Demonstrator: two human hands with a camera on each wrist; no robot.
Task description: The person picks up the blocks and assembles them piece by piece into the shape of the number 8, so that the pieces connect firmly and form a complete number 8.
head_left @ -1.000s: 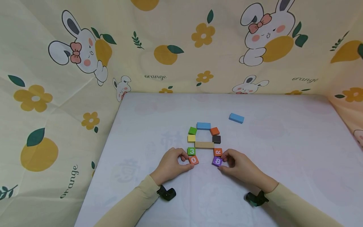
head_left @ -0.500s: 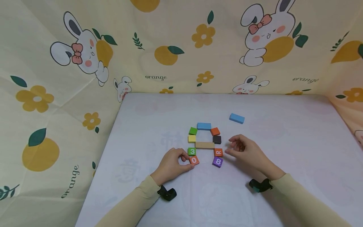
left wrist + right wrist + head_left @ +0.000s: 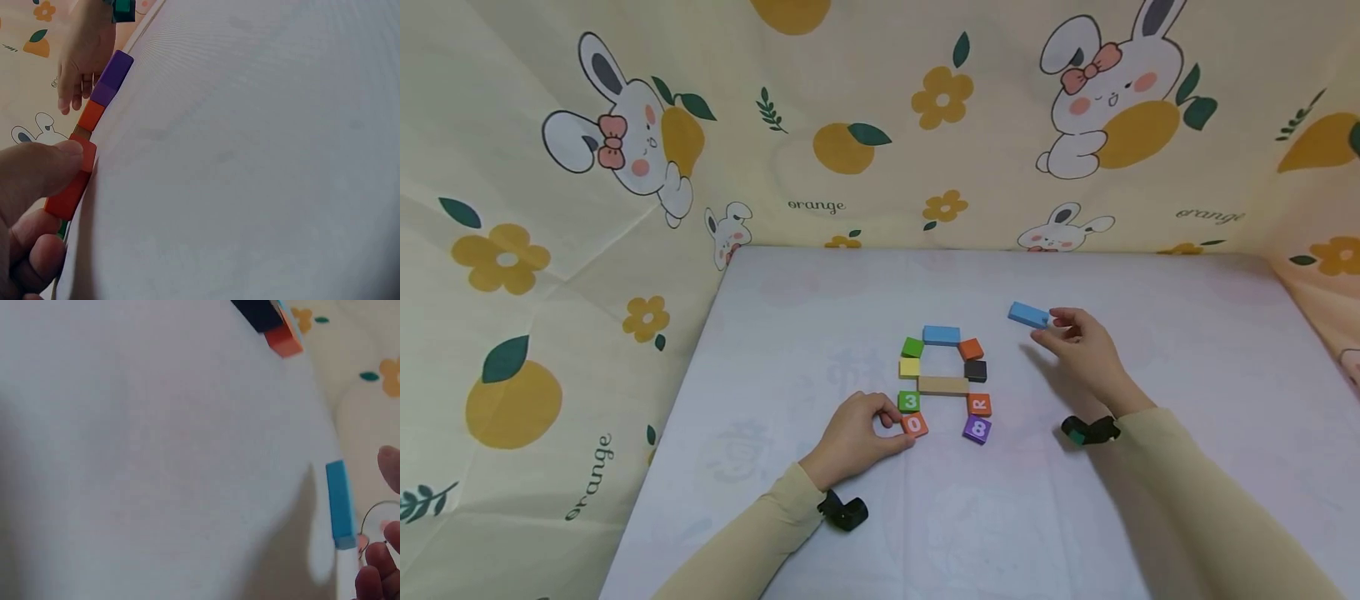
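Note:
My left hand [image 3: 857, 437] pinches the orange block marked 0 [image 3: 914, 424] between thumb and fingers, at the lower left of a figure of small blocks. In the left wrist view the thumb lies across that orange block [image 3: 70, 192]. At the back right, my right hand [image 3: 1086, 354] hovers by the right end of a loose blue block [image 3: 1027, 315], thumb and fingers parted. A gap shows between the fingers [image 3: 390, 469] and the blue block [image 3: 340, 503] in the right wrist view.
Above the 0 block lie a green block marked 3 [image 3: 909, 402], a yellow block [image 3: 909, 367] and another green one [image 3: 913, 347]. A blue block [image 3: 942, 335] tops the figure; a tan bar [image 3: 943, 386] crosses it. Orange, black [image 3: 975, 371] and purple [image 3: 977, 429] blocks form the right side.
My right hand has left the purple block and moved up and right to the loose blue block. My left hand stays on the orange 0 block.

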